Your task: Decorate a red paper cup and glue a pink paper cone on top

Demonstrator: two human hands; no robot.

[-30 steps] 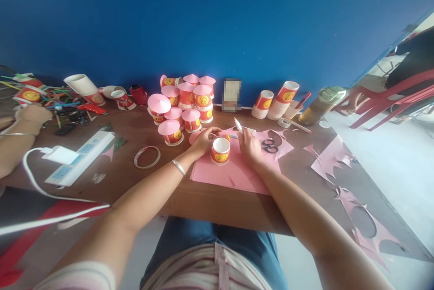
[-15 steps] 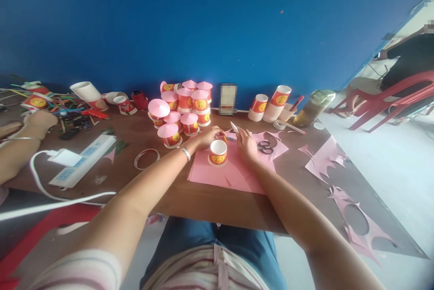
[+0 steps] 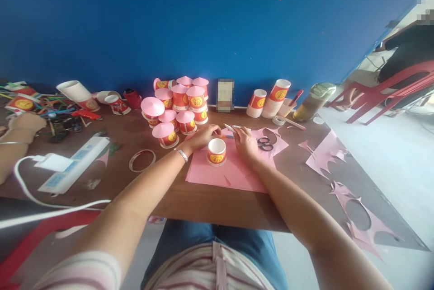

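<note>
My right hand (image 3: 247, 143) is closed around a slim white tube with a pointed tip (image 3: 228, 127), which points left. My left hand (image 3: 205, 136) has its fingers curled at the far side of a short red and white paper cup (image 3: 216, 152). Beside its fingertips lies a slim orange and blue-grey thing (image 3: 228, 136); whether the fingers grip anything is hidden. The cup stands upright, mouth up, on pink paper (image 3: 203, 177), apart from both hands. Black-handled scissors (image 3: 265, 144) lie on the paper, right of my right hand.
Several red cups with pink cone tops (image 3: 164, 132) stand at the back left. A power strip (image 3: 74, 163) and another person's arm (image 3: 20, 136) are further left. Taller cups (image 3: 276, 98), a tape roll (image 3: 278, 120), a bottle (image 3: 313, 102) and pink scraps (image 3: 352, 213) are at right.
The white tube's tip has swung down and left, lying flatter in my right hand. My left fingertips have shifted slightly left. The view has turned a little; the cup stays on the paper.
</note>
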